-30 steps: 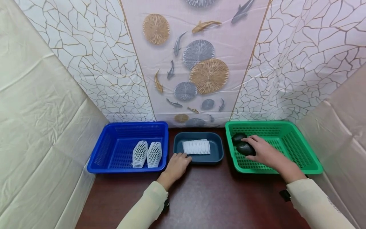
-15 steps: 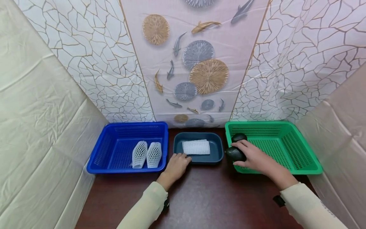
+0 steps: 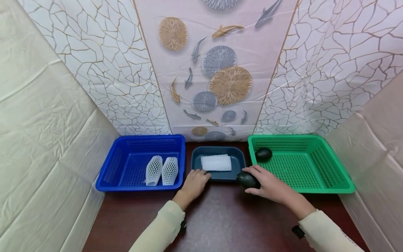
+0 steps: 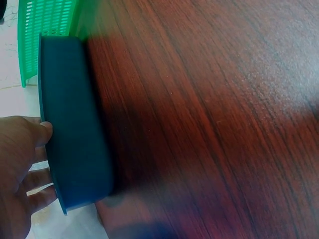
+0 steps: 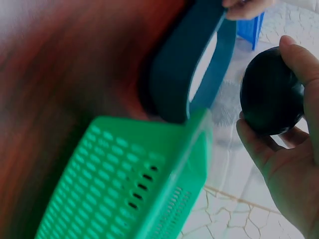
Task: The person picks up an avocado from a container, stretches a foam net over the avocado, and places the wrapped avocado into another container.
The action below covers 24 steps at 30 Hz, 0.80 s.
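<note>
My right hand (image 3: 267,185) grips a dark avocado (image 3: 247,179), holding it above the table between the green basket and the small tray. In the right wrist view, thumb and fingers curve round this avocado (image 5: 273,92). My left hand (image 3: 194,183) is at the front left edge of the dark blue-grey tray (image 3: 234,176). The left wrist view has its thumb on the outside of the tray wall (image 4: 75,124) and its fingers over the rim. A flat white foam net sleeve (image 3: 216,162) lies in the tray. Another avocado (image 3: 263,154) sits in the green basket (image 3: 338,171).
At the left stands a blue basket (image 3: 110,164), holding two white foam-netted items (image 3: 154,170) side by side. A patterned cloth (image 3: 217,105) hangs behind the containers, with pale cloth walls on both sides. The dark red wooden table (image 3: 217,217) extends in front.
My right hand has carried one avocado out of the green basket, leftward and nearer to me, to beside the tray's front right corner. The left hand has stayed at the tray.
</note>
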Each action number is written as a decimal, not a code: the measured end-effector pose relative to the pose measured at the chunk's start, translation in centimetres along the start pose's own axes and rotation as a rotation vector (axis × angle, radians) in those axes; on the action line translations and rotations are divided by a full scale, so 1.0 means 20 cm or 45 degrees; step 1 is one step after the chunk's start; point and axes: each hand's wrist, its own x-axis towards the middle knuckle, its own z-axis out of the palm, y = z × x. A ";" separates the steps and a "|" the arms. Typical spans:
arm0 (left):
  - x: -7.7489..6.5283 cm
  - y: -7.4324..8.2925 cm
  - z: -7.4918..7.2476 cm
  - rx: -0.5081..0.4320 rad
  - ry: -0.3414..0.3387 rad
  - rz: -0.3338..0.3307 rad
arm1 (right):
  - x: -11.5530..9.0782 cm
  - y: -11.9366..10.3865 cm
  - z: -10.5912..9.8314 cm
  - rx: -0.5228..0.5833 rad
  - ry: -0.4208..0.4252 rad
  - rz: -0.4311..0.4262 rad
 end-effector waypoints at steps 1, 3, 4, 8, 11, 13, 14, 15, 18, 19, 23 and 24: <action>0.00 0.00 0.00 0.000 -0.005 -0.001 | 0.00 -0.01 0.02 0.003 -0.009 -0.003; 0.00 0.00 0.00 0.000 -0.014 -0.002 | -0.01 -0.02 0.05 0.007 -0.030 -0.014; 0.00 0.00 0.00 -0.001 -0.018 -0.003 | -0.02 -0.02 0.06 0.013 -0.041 -0.025; 0.00 0.00 0.00 -0.007 -0.023 -0.006 | -0.03 -0.04 0.13 0.030 -0.083 -0.048; 0.00 0.00 0.00 -0.013 -0.018 -0.001 | -0.04 -0.05 0.17 0.032 -0.097 -0.044; 0.00 0.00 0.01 -0.013 -0.010 -0.001 | -0.04 -0.05 0.20 0.031 -0.097 -0.032; 0.00 0.00 0.01 -0.012 -0.010 -0.001 | -0.04 -0.05 0.22 0.027 -0.105 -0.019; 0.00 0.00 0.01 -0.011 -0.013 -0.003 | -0.04 -0.05 0.23 0.024 -0.116 -0.010; 0.01 0.00 0.00 -0.013 -0.028 -0.015 | -0.05 -0.05 0.27 0.040 -0.170 0.046; 0.01 0.00 0.00 -0.017 -0.036 -0.018 | -0.05 -0.05 0.29 0.044 -0.193 0.064; 0.01 0.00 0.00 -0.023 -0.044 -0.024 | -0.07 -0.03 0.34 0.062 -0.230 0.102; 0.01 0.00 0.00 -0.022 -0.043 -0.024 | -0.07 -0.03 0.35 0.059 -0.229 0.101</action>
